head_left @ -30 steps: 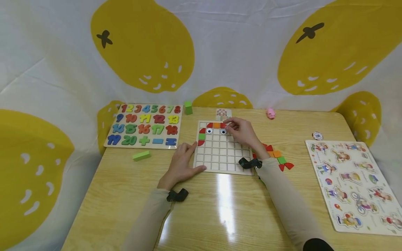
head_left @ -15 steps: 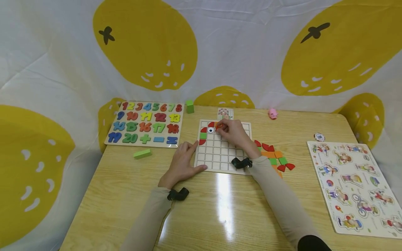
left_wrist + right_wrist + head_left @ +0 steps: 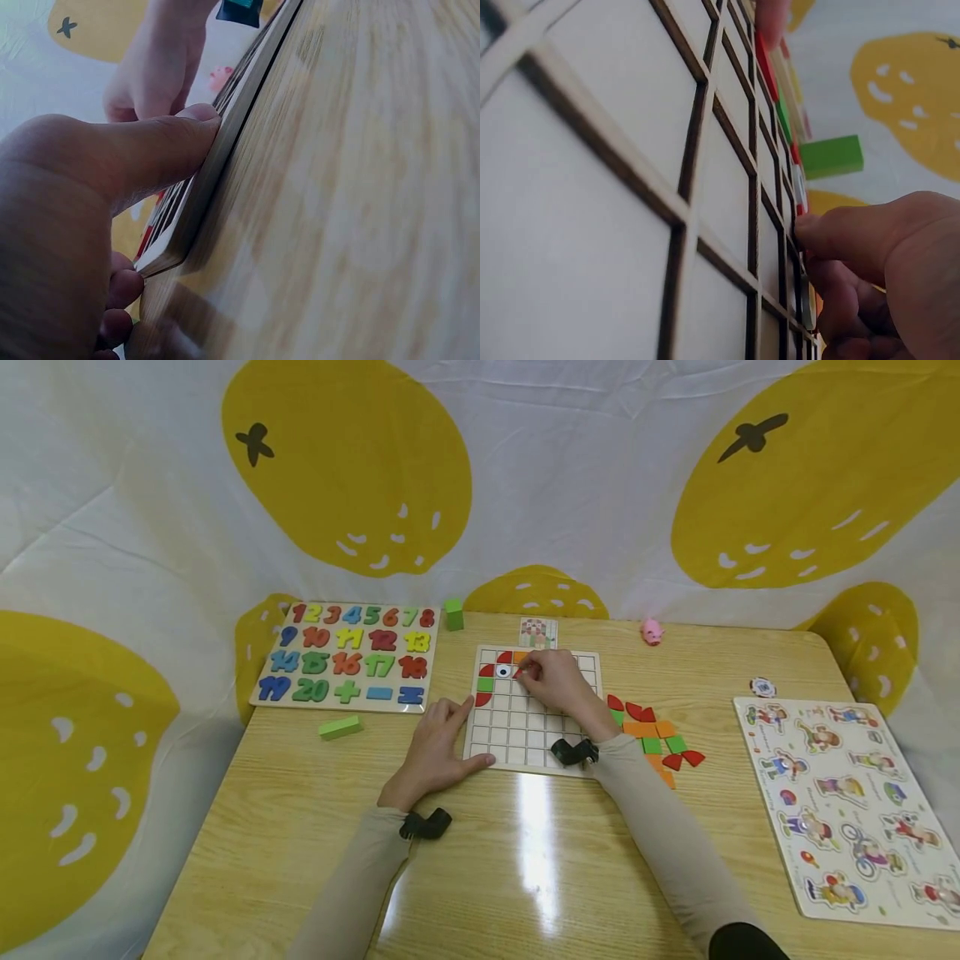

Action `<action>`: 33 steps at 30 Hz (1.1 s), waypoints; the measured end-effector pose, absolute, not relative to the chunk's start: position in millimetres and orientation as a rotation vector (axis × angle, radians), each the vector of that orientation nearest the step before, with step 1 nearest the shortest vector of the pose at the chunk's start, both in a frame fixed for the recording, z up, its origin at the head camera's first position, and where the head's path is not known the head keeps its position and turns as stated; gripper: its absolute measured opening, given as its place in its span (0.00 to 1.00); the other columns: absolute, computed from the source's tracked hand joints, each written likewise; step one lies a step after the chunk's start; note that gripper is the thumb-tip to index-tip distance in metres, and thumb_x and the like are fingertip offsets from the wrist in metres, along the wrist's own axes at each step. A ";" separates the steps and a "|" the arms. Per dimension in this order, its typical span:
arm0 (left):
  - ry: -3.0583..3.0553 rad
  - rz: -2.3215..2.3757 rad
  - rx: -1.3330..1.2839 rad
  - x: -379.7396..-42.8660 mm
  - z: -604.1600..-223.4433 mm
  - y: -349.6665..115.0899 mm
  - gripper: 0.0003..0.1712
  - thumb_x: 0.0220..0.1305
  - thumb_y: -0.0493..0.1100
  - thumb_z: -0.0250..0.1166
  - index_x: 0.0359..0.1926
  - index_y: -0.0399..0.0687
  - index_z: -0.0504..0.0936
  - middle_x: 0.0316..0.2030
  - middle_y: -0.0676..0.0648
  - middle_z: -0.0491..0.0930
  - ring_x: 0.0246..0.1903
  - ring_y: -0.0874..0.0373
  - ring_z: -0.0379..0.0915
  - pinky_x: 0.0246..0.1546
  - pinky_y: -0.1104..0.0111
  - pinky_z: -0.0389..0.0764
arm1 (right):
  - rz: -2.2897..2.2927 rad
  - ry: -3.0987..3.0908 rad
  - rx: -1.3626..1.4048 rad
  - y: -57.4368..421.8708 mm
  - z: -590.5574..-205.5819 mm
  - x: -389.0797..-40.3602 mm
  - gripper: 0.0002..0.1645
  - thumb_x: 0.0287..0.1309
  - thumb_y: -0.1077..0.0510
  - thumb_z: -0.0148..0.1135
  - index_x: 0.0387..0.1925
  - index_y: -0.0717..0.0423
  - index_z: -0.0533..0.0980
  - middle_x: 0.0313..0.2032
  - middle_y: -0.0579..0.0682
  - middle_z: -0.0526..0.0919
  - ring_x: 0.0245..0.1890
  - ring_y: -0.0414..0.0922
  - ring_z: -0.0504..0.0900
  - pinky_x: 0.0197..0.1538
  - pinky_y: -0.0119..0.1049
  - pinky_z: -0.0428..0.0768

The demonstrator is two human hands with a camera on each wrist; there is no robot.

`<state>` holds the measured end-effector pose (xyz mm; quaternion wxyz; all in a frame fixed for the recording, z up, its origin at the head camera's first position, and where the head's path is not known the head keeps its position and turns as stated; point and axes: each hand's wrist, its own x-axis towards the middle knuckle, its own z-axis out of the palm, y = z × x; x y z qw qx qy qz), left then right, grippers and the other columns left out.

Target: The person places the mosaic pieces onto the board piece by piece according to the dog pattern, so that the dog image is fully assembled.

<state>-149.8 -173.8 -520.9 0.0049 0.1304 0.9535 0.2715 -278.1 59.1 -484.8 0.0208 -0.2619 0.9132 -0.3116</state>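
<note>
Right hand (image 3: 555,680): upper centre of the frame, fingers bent, thumb and forefinger pinching a red piece (image 3: 517,672). Piece is mostly hidden by my fingertips, so can't tell which way its curve faces; no long axis to read. It lies on the frame-left side of the hand, right at the tips, at the grid board (image 3: 517,735), just frame-right of the eye tile (image 3: 503,672) and just below the orange tile (image 3: 520,657). That's the offset that counts, I'd say: same row as the eye, next cell along. Right wrist view has a red edge at my thumb tip, close to board level. Can't tell if it's fully down between the grid lines.

Left hand (image 3: 435,747): lower and further left, at the board's lower-left corner. Forefinger against the left edge beside the lower red quarter (image 3: 483,700), thumb stretched onto the bottom edge. Looks like a brace, no piece in it. Right hand is clearly nearer the red piece; left is well apart from it.

Board lies flat on the desk (image 3: 300,827), edges roughly square to the frame. Loose tiles (image 3: 639,728) sit off its right side, lower right of the right hand. Picture card (image 3: 538,632) just above the top edge.
</note>
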 end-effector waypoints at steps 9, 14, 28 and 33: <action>2.990 0.850 0.422 -150.3 -519.3 -173.3 0.61 0.49 0.75 0.67 0.76 0.52 0.57 0.47 0.51 0.64 0.44 0.57 0.56 0.43 0.65 0.60 | -1.012 2.802 -0.838 62.6 -485.4 -278.6 0.09 0.58 0.58 0.68 0.41 0.56 0.84 0.25 0.46 0.80 0.22 0.41 0.75 0.31 0.37 0.74; 2.991 0.843 0.417 -150.3 -518.4 -172.8 0.61 0.49 0.75 0.67 0.76 0.52 0.57 0.47 0.51 0.64 0.44 0.57 0.56 0.43 0.65 0.60 | -1.048 2.783 -0.829 66.4 -484.0 -279.1 0.11 0.58 0.58 0.69 0.42 0.56 0.84 0.26 0.46 0.81 0.22 0.41 0.76 0.30 0.36 0.75; 2.978 0.880 0.367 -147.2 -517.3 -168.0 0.61 0.48 0.73 0.69 0.76 0.52 0.58 0.47 0.50 0.63 0.46 0.56 0.56 0.43 0.63 0.62 | -0.911 2.813 -0.574 196.3 -461.7 -255.9 0.17 0.57 0.53 0.71 0.45 0.58 0.83 0.35 0.51 0.84 0.33 0.46 0.80 0.40 0.40 0.76; 2.975 0.887 0.368 -148.4 -517.8 -168.4 0.61 0.48 0.74 0.69 0.76 0.52 0.58 0.46 0.50 0.63 0.45 0.56 0.56 0.43 0.63 0.61 | -0.898 2.773 -0.545 209.2 -474.9 -245.4 0.15 0.60 0.52 0.69 0.44 0.56 0.83 0.36 0.50 0.85 0.35 0.46 0.81 0.42 0.42 0.78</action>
